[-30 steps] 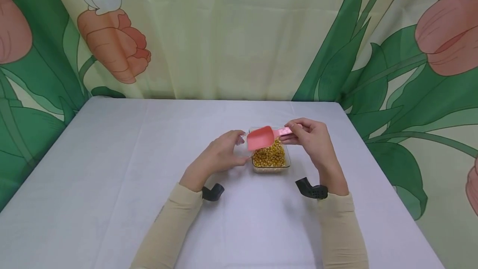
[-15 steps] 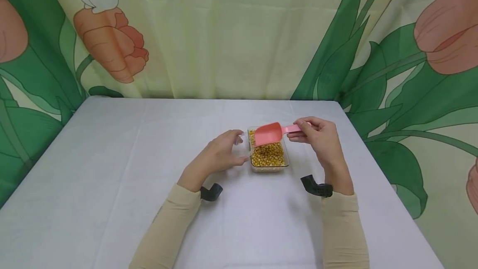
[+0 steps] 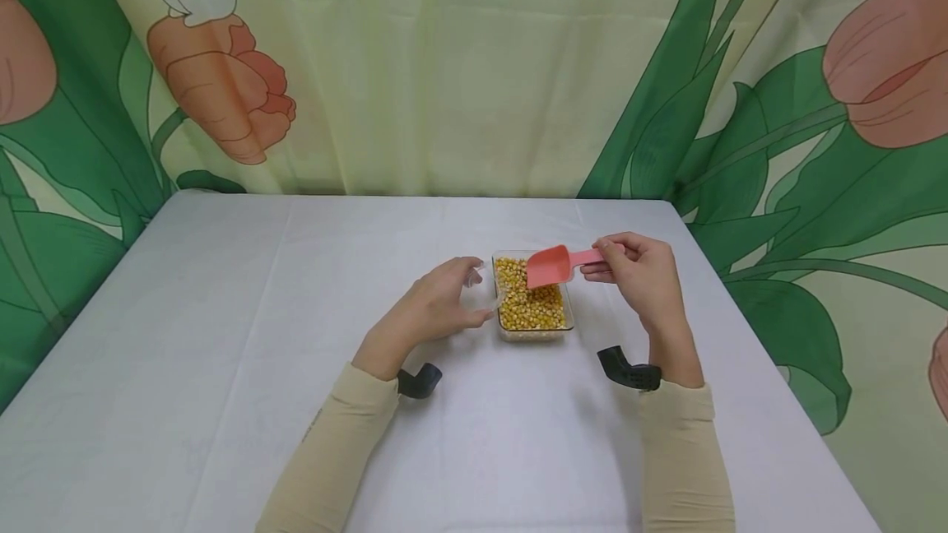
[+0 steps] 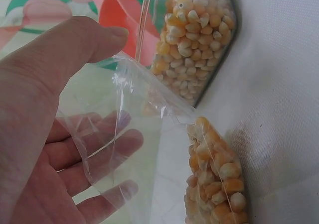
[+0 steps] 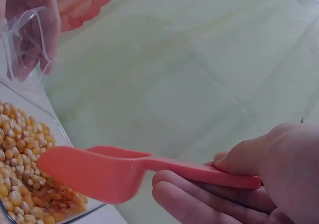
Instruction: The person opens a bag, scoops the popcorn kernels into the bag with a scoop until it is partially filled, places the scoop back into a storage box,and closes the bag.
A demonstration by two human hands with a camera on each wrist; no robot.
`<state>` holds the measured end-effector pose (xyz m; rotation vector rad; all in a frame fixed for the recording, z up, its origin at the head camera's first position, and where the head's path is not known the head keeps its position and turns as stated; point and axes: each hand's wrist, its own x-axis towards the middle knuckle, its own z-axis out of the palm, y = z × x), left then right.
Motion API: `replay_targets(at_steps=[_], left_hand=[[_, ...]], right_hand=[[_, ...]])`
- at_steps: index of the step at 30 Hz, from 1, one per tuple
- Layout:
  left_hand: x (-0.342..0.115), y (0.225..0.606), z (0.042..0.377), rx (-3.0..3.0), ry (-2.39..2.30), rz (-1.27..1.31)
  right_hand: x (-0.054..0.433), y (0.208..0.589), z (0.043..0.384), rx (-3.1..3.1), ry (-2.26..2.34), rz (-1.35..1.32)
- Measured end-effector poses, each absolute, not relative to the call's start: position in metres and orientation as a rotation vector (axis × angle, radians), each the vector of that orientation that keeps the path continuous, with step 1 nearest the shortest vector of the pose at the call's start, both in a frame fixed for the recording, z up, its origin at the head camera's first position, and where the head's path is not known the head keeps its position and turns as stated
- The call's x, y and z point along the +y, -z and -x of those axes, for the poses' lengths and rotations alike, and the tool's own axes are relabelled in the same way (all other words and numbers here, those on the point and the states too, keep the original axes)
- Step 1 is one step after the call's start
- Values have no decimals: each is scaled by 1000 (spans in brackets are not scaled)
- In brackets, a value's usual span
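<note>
A glass container [image 3: 535,336] full of yellow corn kernels [image 3: 518,319] stands on the table. My right hand [image 3: 643,280] grips the handle of a pink scoop [image 3: 546,268], thumb on top and fingers beneath. The scoop's tilted bowl hangs over the kernels; no kernels show inside it. At the container's left side, my left hand [image 3: 439,301] holds a clear plastic bag [image 4: 144,104] by its mouth, the thumb and fingers spread apart so that it gapes. Kernels [image 4: 217,184] lie in the bottom of the bag, which the hand mostly hides in the head view.
A white cloth [image 3: 185,352] covers the table. Behind it hangs a curtain [image 3: 459,72] printed with a rabbit, a carrot and tulips. Black wrist mounts [image 3: 628,370] sit below both hands.
My right hand has drawn the scoop to the right, from beside the bag's mouth to above the container's kernels. The left hand and the bag have barely moved.
</note>
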<state>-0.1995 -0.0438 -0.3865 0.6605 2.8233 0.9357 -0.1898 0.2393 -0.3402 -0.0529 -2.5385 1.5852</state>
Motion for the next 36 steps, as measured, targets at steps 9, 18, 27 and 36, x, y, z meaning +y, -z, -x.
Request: replay_targets(at_steps=[9, 18, 27, 36], left_hand=[[-46, 387, 198, 2844, -918, -699], [-46, 388, 200, 2833, -933, -689], [-47, 387, 201, 2838, -933, -715], [-47, 387, 201, 2841, -922, -706]], right_hand=[[234, 341, 190, -2577, -1457, 42], [230, 339, 189, -2625, -1396, 65], [229, 340, 189, -2633, -1371, 53], [227, 343, 193, -2670, -1362, 46]])
